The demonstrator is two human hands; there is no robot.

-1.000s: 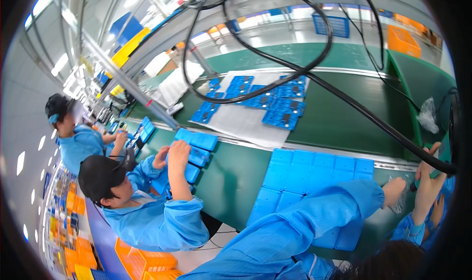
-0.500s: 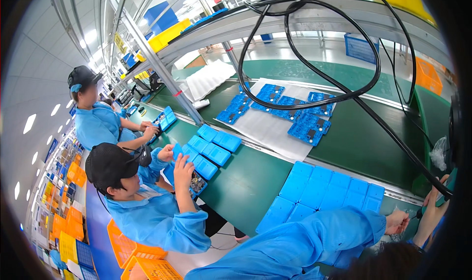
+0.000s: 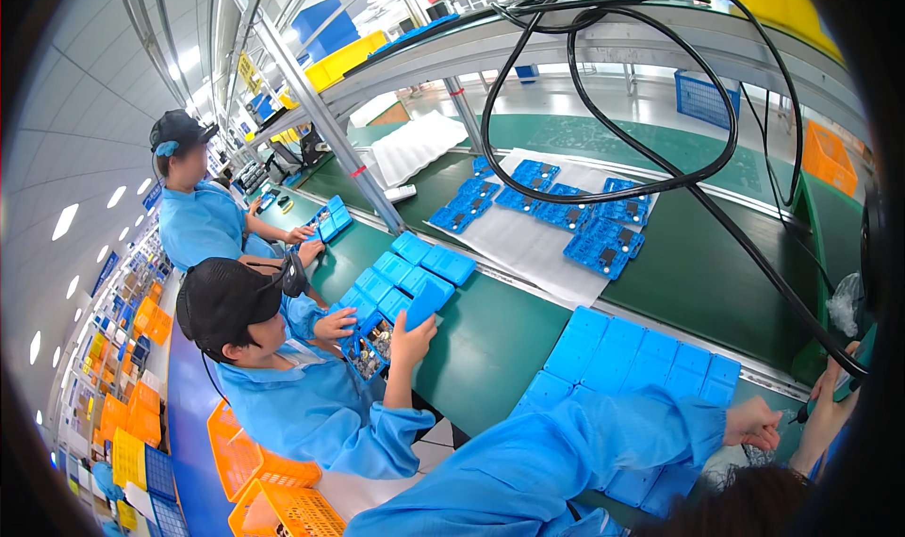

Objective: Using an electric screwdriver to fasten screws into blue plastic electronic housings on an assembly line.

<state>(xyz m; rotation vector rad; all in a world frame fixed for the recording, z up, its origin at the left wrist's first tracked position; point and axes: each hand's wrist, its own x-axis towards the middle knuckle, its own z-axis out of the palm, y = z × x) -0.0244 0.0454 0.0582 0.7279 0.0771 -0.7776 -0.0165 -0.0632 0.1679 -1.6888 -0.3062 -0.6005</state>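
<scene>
My left hand [image 3: 752, 424], at the end of a long blue sleeve, has its fingers pinched together near a clear plastic bag [image 3: 731, 459]. Whatever lies between those fingertips is too small to name. Close by at the right rim, my right hand [image 3: 828, 407] is wrapped round a green electric screwdriver [image 3: 862, 350], whose dark tip points toward the left hand. Flat blue plastic cases [image 3: 617, 356] lie in rows beyond my left arm. More blue cases [image 3: 633, 483] show below the sleeve, partly hidden by it and by dark hair at the lower edge.
Across the green conveyor [image 3: 698, 278], opened blue cases [image 3: 603, 245] rest on a white foam sheet [image 3: 528, 262]. A thick black cable [image 3: 731, 231] loops over the bench. Left of me, a co-worker [image 3: 292, 377] handles blue cases; another person [image 3: 203, 221] works beyond. Orange crates [image 3: 292, 509] stand below.
The view has shifted slightly. My left hand's fingers have curled in more beside the screwdriver tip. The nearer co-worker's hands have come down and apart, one holding a blue lid.
</scene>
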